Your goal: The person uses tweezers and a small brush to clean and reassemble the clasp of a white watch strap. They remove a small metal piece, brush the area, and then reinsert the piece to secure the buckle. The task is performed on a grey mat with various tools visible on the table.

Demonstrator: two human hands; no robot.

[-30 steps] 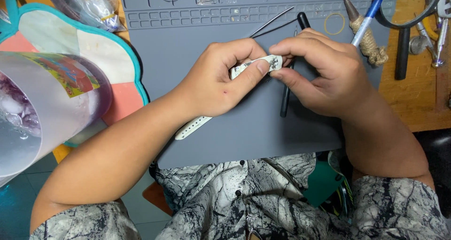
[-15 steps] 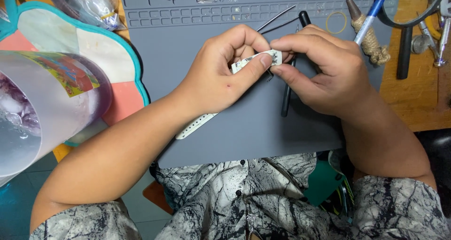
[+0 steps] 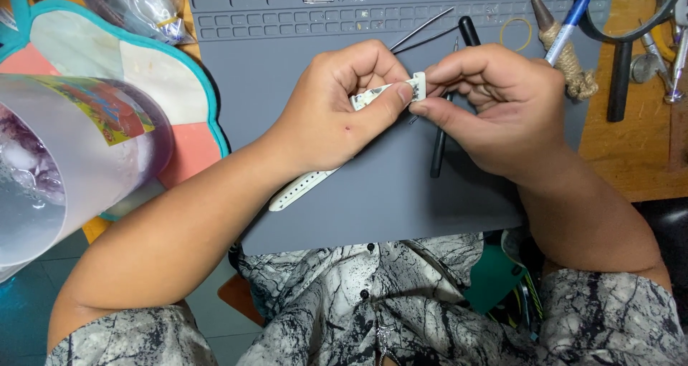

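Observation:
Both my hands meet over a grey work mat. My left hand grips a white perforated watch strap, whose free end hangs down to the lower left below my wrist. My right hand pinches the small white piece at the strap's upper end, thumb and forefinger closed on it. The fingertips of both hands touch at that piece. A thin black tool lies on the mat under my right hand, partly hidden.
A clear plastic tumbler with ice stands at the left on a teal-edged coaster mat. Thin metal rods, a blue pen, a twine-wrapped tool, a magnifier and a plastic bag lie at the back.
Both hands have shifted slightly while staying closed on the strap; its upper end has been turned a little between the fingertips.

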